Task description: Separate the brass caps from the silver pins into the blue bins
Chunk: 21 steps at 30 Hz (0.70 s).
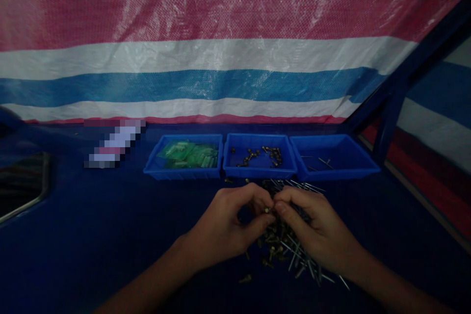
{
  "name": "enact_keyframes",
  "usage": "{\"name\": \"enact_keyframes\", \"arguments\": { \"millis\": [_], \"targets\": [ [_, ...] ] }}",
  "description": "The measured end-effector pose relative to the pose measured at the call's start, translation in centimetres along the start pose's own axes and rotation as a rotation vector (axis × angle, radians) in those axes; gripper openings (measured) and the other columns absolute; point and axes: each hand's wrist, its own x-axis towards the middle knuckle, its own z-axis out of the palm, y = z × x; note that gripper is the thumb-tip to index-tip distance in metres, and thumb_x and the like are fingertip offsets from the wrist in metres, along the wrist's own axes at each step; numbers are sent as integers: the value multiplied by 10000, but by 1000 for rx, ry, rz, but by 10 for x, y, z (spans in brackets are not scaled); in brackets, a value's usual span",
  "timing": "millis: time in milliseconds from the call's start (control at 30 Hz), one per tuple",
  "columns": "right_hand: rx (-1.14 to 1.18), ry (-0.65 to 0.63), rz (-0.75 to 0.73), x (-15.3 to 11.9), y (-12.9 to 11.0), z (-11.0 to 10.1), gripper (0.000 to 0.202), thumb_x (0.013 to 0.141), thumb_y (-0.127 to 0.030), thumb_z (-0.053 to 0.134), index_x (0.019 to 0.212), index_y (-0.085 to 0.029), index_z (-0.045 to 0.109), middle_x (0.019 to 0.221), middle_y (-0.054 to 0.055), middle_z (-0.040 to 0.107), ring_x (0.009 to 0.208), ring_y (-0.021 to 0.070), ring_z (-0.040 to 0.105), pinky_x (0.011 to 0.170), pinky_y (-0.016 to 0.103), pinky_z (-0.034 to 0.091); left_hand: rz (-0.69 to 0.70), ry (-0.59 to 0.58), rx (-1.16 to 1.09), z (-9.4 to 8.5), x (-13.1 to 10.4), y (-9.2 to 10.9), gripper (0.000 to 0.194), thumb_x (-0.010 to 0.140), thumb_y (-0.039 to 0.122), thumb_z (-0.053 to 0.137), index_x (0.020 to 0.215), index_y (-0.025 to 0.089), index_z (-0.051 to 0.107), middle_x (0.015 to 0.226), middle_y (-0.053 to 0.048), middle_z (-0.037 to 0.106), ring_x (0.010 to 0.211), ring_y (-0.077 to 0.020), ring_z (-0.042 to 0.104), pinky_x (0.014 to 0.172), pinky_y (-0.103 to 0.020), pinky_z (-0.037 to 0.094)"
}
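Observation:
My left hand pinches a small brass fitting between thumb and fingertips. Close against it, my right hand is closed in a pinch too; what its fingertips hold is hidden. Both hands are above a loose pile on the blue table, made up of brass fittings and thin metal pins. My fingers cover part of that pile. More pins lie just beyond my right hand.
Three blue bins stand in a row: the left bin holds green packets, the middle bin several brass fittings, the right bin a few pins. A dark-framed panel lies left. A striped tarp hangs behind.

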Motion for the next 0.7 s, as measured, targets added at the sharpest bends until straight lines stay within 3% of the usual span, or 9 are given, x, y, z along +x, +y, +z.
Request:
{"name": "enact_keyframes", "arguments": {
  "millis": [267, 433, 600, 700],
  "targets": [
    [84, -37, 20, 0, -3, -2, 260, 923, -226, 464, 699, -186, 589, 598, -33, 550, 542, 85, 520, 489, 197, 401, -119, -26, -232, 3, -1, 1, 106, 795, 181, 698, 794, 149, 597, 682, 18, 621, 604, -80, 564, 573, -178, 467],
    [60, 6, 38, -1, -3, 0, 259, 929, -243, 475, 708, -181, 594, 592, -33, 554, 536, 83, 514, 493, 197, 403, -87, 98, -74, 5, -1, -1, 82, 848, 170, 608, 909, 146, 657, 769, -16, 697, 668, -107, 640, 623, -201, 510],
    [-85, 130, -135, -4, -4, 6, 202, 915, -173, 479, 747, -170, 591, 640, -21, 572, 586, 86, 542, 553, 212, 419, -2, 124, 77, 6, -1, -5, 154, 868, 137, 593, 959, 172, 712, 864, -13, 757, 761, -123, 709, 690, -201, 534],
    [-160, 160, -166, -5, -2, 7, 164, 914, -175, 492, 794, -167, 604, 657, -18, 587, 604, 94, 557, 576, 229, 424, 1, 142, 82, 6, -1, -7, 158, 874, 148, 608, 969, 185, 728, 880, -7, 767, 779, -130, 722, 695, -201, 540]
  ]
}}
